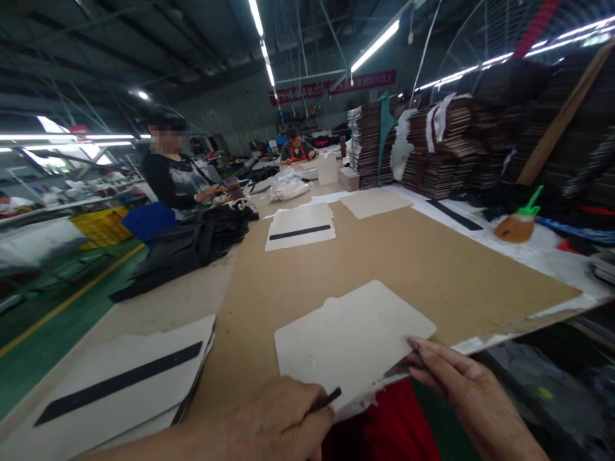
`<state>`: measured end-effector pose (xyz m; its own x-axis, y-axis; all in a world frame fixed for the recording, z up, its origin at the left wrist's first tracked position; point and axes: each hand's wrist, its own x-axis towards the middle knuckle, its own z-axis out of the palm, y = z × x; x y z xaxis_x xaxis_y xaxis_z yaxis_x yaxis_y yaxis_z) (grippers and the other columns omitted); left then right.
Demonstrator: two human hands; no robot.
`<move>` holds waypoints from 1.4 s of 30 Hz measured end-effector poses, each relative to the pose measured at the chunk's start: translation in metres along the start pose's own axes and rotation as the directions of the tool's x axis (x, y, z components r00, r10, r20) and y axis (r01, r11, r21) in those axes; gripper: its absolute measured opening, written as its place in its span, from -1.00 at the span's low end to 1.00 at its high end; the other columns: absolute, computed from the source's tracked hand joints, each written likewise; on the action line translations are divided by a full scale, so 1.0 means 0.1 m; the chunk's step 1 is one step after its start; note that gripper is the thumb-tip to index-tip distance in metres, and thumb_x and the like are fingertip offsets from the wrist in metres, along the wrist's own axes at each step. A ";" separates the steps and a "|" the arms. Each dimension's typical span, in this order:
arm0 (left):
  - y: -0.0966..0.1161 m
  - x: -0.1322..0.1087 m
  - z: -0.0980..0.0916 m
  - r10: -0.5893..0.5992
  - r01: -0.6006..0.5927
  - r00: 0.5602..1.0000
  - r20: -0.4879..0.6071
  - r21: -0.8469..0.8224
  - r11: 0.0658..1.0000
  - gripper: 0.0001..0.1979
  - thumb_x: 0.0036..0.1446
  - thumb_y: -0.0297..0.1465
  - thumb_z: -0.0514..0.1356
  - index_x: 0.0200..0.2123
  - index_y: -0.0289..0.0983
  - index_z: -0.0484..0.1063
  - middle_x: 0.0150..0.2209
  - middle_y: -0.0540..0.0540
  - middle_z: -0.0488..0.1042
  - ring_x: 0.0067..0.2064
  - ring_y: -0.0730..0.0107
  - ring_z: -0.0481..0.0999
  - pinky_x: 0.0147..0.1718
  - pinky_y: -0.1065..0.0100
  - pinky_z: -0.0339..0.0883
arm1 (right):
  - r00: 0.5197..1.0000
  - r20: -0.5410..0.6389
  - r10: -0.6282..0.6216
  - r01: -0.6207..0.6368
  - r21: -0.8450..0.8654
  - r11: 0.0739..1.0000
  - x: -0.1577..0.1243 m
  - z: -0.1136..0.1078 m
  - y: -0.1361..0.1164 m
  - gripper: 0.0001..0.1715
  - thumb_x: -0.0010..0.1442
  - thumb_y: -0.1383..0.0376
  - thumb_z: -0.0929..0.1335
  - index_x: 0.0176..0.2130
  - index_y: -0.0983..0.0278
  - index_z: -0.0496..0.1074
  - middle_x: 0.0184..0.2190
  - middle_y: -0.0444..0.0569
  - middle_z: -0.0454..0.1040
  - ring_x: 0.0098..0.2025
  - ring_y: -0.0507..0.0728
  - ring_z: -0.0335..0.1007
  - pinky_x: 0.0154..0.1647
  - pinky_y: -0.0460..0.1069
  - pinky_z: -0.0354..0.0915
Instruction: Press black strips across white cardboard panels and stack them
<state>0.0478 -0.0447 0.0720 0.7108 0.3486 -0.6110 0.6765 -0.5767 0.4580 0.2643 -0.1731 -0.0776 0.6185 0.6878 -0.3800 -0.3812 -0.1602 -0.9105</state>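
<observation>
A pale cut panel (350, 333) lies on the brown table surface (384, 256) near its front edge. My left hand (288, 416) is closed around a thin dark tool (329, 398) at the panel's lower left edge. My right hand (446, 371) pinches the panel's right corner between thumb and fingers. To the left, a stack of pale panels (120, 365) carries a black strip (120, 384) on top. Farther back lies another pale panel (307, 221) with a black strip across it.
Black fabric pieces (192, 250) lie along the left side. A bottle of amber liquid with a green nozzle (516, 224) stands at the right, near tall stacks (432, 153). A person (177, 173) stands at the left; another sits at the far end.
</observation>
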 end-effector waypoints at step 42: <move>-1.12 0.47 0.47 -0.366 0.060 0.796 -0.483 -0.538 0.841 -0.63 0.15 -0.03 0.08 -0.31 -0.19 0.48 -0.56 0.08 0.39 -0.52 0.42 0.39 -0.54 0.46 0.22 | 0.921 0.202 -0.333 0.381 -0.644 0.663 0.66 0.16 -0.42 -0.51 0.03 -0.06 0.38 -0.17 0.22 0.45 -0.59 -0.21 0.29 -0.55 0.04 0.21 -0.56 -0.07 0.16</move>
<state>-0.0032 0.0012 -0.0388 0.4111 0.8449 -0.3422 0.7153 -0.0663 0.6957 0.3102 -0.1102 -0.0616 0.5579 0.8298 -0.0138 0.4254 -0.3003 -0.8537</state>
